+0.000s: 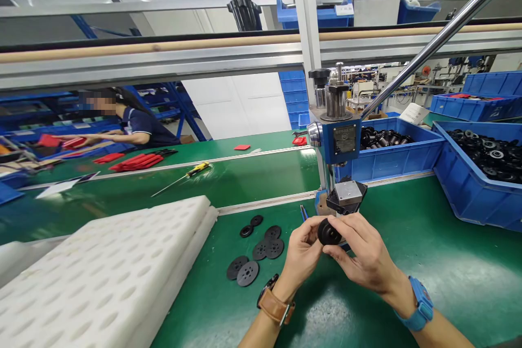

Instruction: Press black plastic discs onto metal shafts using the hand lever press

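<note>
A small round black part (pixel 328 232), like a wheel or knob, is pinched between my two hands above the green bench. My left hand (pixel 304 247) grips its left side with thumb and fingers. On the other side, my right hand (pixel 362 250) holds the rim between thumb and fingertips. Just behind the hands stands a hand press (pixel 338 141) with a metal block (pixel 348 193) at its base. Several flat black discs (pixel 248 273) with holes lie on the bench left of my hands, and two smaller black rings (pixel 246 231) lie behind them.
White foam trays (pixel 122 261) with round pockets are stacked at left. Blue bins (pixel 481 196) of black parts stand at right. The press lever (pixel 440 32) slants up rightward. A yellow screwdriver (pixel 198 169) lies behind the trays; a person (pixel 142 125) handles red pieces across the bench.
</note>
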Demonstrator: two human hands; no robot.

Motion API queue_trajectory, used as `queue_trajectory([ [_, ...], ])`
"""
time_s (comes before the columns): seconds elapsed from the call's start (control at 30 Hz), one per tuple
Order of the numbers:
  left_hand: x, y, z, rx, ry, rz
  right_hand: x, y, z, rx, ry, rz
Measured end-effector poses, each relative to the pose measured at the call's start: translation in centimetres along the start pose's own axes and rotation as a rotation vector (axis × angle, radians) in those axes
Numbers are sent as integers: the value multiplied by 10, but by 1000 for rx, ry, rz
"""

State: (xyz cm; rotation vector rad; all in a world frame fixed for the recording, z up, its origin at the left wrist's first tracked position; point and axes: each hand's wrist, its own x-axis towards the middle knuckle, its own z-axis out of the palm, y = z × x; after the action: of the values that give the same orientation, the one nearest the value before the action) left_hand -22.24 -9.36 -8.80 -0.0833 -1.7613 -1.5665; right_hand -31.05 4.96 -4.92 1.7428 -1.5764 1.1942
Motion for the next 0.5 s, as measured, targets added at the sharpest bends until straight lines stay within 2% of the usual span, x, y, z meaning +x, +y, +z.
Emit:
queue_trajectory([
  [0.27, 3, 7, -11, 382, -103, 225, -4, 4, -4, 18, 10, 67],
  [0.5, 4, 9, -13, 495, -146, 328, -2, 7, -8, 229, -53, 222],
])
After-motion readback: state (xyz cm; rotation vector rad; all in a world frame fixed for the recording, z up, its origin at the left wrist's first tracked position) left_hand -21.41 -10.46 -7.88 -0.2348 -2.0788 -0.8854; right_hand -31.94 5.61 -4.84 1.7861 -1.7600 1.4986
